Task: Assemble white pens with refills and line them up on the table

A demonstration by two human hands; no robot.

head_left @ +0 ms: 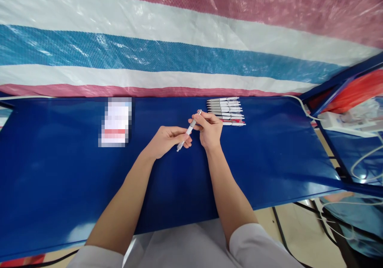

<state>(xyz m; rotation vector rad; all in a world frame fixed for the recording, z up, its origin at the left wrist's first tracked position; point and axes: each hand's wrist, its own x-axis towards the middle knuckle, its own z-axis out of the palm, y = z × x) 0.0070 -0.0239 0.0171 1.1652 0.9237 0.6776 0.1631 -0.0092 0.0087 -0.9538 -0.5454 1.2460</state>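
Note:
A white pen with a grey grip (pixel 189 130) is held slantwise between both hands above the blue table (pixel 179 192). My left hand (pixel 166 141) pinches its lower, clicker end between thumb and fingers. Around the grey grip near the tip, the fingers of my right hand (pixel 210 130) are closed. Just behind my right hand lies a row of several similar pens (pixel 225 105), side by side on the table. Among them, at the near end of the row, a red pen (pixel 233 121) shows, partly covered by the hand.
A blurred-out, phone-like rectangle (pixel 116 122) lies at the table's left. Striped plastic sheeting (pixel 167 56) hangs along the back edge. On the right stand a blue metal frame (pixel 329 156) and a white power strip (pixel 347 124) with cables. Part of another person appears at lower right.

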